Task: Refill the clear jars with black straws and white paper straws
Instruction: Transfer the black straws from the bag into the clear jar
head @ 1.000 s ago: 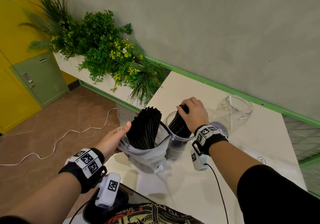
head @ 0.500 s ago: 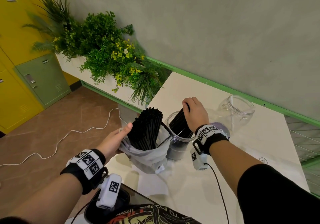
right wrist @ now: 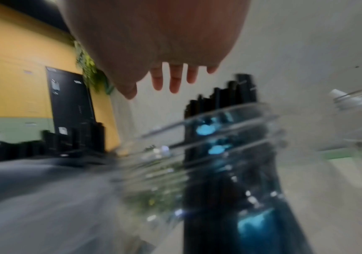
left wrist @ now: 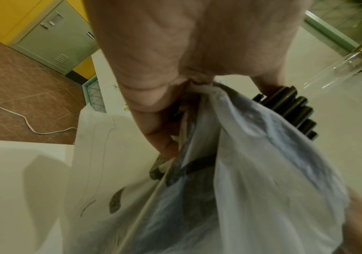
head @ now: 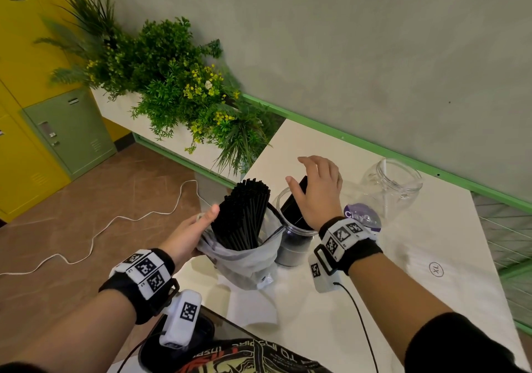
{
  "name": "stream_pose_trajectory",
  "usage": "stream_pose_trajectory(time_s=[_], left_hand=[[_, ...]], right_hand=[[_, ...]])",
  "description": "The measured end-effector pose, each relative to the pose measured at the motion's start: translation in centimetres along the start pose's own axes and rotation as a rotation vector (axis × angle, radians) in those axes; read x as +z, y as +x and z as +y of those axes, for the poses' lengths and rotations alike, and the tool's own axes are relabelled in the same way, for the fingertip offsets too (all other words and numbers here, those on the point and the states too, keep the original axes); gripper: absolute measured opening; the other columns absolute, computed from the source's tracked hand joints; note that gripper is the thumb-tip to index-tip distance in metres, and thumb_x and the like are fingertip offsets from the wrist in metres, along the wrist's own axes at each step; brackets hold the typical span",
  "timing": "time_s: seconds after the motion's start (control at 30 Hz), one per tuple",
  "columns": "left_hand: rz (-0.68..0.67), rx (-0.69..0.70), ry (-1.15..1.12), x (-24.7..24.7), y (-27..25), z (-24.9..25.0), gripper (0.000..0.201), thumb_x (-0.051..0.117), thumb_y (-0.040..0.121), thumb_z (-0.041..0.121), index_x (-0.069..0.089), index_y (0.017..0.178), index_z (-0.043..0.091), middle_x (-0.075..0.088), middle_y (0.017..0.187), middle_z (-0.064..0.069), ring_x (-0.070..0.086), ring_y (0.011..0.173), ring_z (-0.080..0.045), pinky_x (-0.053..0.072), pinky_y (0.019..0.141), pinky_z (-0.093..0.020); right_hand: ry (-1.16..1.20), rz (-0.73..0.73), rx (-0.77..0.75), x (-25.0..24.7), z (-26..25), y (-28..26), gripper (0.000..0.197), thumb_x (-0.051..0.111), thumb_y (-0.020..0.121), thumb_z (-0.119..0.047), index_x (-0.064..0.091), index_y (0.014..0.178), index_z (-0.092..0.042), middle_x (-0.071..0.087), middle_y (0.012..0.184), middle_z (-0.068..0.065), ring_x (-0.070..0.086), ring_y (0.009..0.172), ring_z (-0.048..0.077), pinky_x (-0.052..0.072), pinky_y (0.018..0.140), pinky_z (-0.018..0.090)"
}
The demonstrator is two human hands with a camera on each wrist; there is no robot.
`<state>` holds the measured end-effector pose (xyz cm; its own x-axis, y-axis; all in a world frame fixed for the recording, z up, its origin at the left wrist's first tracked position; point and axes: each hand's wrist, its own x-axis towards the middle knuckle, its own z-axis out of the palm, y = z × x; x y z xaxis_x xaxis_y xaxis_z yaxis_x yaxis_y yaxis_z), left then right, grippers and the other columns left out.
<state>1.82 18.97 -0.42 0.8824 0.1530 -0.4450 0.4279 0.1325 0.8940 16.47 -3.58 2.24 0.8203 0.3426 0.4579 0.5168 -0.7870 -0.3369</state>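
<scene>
A translucent plastic bag (head: pixel 244 260) stands on the white table (head: pixel 388 286), packed with upright black straws (head: pixel 244 214). My left hand (head: pixel 193 228) pinches the bag's left rim (left wrist: pixel 199 89) between thumb and fingers. Right beside the bag is a clear jar (head: pixel 290 246) holding a bundle of black straws (head: pixel 295 202) that leans against its rim. My right hand (head: pixel 316 188) hovers just above that bundle with fingers (right wrist: pixel 174 80) spread and holding nothing. A second clear jar (head: pixel 394 188) at the back right holds one white paper straw.
A purple lid (head: pixel 362 217) lies between the two jars. A planter with green plants (head: pixel 178 90) borders the table's far left corner. A white cable (head: pixel 100 228) runs over the brown floor, with yellow and green lockers (head: pixel 57 133) beyond. A grey wall stands behind the table.
My right hand let go of the black straw bundle in the jar, opened its fingers and lifted slightly. The left hand kept its hold on the bag.
</scene>
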Motion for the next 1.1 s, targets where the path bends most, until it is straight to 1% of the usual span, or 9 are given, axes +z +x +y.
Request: stream_pose_trajectory(time_s=[0.07,0.17,0.33,0.5,0.57,0.67,0.87,1.0,1.1], left_hand=[[0.009,0.001,0.003,0.0,0.0,-0.1,0.091,0.063,0.028,0.093,0.061,0.102,0.04,0.068,0.105,0.009,0.064,0.102,-0.016,0.046,0.096,-0.044],[0.013,0.002,0.003,-0.2,0.1,-0.3,0.092,0.063,0.031,0.093,0.06,0.106,0.038,0.067,0.11,0.004,0.063,0.104,-0.019,0.048,0.095,-0.044],[0.001,0.032,-0.022,-0.1,0.2,-0.3,0.097,0.068,0.035,0.088,0.065,0.111,0.029,0.074,0.106,-0.001,0.07,0.098,-0.023,0.052,0.091,-0.043],[-0.021,0.049,-0.04,0.1,0.1,-0.2,0.098,0.069,0.034,0.087,0.065,0.113,0.028,0.075,0.103,0.002,0.071,0.095,-0.018,0.053,0.084,-0.039],[-0.011,0.045,-0.04,0.0,0.2,-0.3,0.1,0.069,0.034,0.088,0.064,0.113,0.027,0.075,0.103,0.002,0.071,0.095,-0.017,0.053,0.084,-0.039],[-0.017,0.041,-0.05,-0.2,0.2,-0.3,0.098,0.069,0.035,0.087,0.065,0.113,0.028,0.074,0.105,0.002,0.071,0.097,-0.018,0.052,0.088,-0.041],[-0.01,0.043,-0.041,-0.3,0.0,-0.4,0.093,0.069,0.033,0.088,0.065,0.106,0.03,0.076,0.098,0.004,0.071,0.094,-0.016,0.053,0.081,-0.036],[-0.024,0.045,-0.048,-0.3,0.0,-0.5,0.091,0.068,0.038,0.087,0.066,0.11,0.03,0.074,0.106,0.0,0.07,0.101,-0.02,0.051,0.093,-0.043],[-0.032,0.049,-0.046,-0.2,0.0,-0.5,0.094,0.068,0.037,0.087,0.066,0.111,0.03,0.074,0.108,0.001,0.069,0.102,-0.018,0.051,0.095,-0.044]], right_hand=[[0.17,0.045,-0.07,-0.5,-1.9,-1.5,0.045,0.049,0.094,-0.041,0.051,0.13,-0.015,0.049,0.129,0.005,0.036,0.122,0.02,0.031,0.104,0.034],[0.433,-0.082,-0.057,-0.6,-4.2,-4.1,0.048,0.055,0.094,-0.038,0.046,0.134,-0.015,0.043,0.13,0.0,0.038,0.123,0.013,0.03,0.104,0.022],[0.69,-0.319,0.19,0.9,-5.4,-5.8,0.087,0.07,0.082,-0.045,0.019,0.149,-0.023,0.029,0.146,-0.005,0.039,0.126,0.007,0.037,0.107,0.028],[0.69,-0.498,0.223,2.2,-5.8,-5.1,0.119,0.082,0.065,-0.052,0.004,0.152,-0.031,0.031,0.15,0.0,0.034,0.135,0.013,0.03,0.112,0.031],[0.623,-0.506,0.176,2.6,-5.8,-5.2,0.114,0.083,0.063,-0.052,0.013,0.15,-0.03,0.035,0.148,0.001,0.032,0.136,0.014,0.029,0.113,0.034],[0.615,-0.442,0.173,3.1,-6.2,-5.5,0.083,0.082,0.069,-0.042,0.035,0.136,-0.028,0.049,0.131,0.001,0.045,0.122,0.015,0.039,0.106,0.034],[0.703,-0.343,0.151,3.2,-6.2,-6.0,0.043,0.073,0.084,-0.02,0.041,0.113,-0.028,0.058,0.1,-0.004,0.057,0.095,0.009,0.044,0.087,0.021],[0.688,-0.288,0.136,3.7,-6.1,-6.2,0.052,0.076,0.08,-0.021,0.042,0.118,-0.025,0.049,0.112,-0.002,0.045,0.105,-0.004,0.031,0.091,0.005],[0.66,-0.327,0.152,4.2,-6.4,-6.6,0.058,0.077,0.077,-0.02,0.042,0.124,-0.02,0.05,0.117,-0.001,0.047,0.109,0.005,0.036,0.096,0.012]])
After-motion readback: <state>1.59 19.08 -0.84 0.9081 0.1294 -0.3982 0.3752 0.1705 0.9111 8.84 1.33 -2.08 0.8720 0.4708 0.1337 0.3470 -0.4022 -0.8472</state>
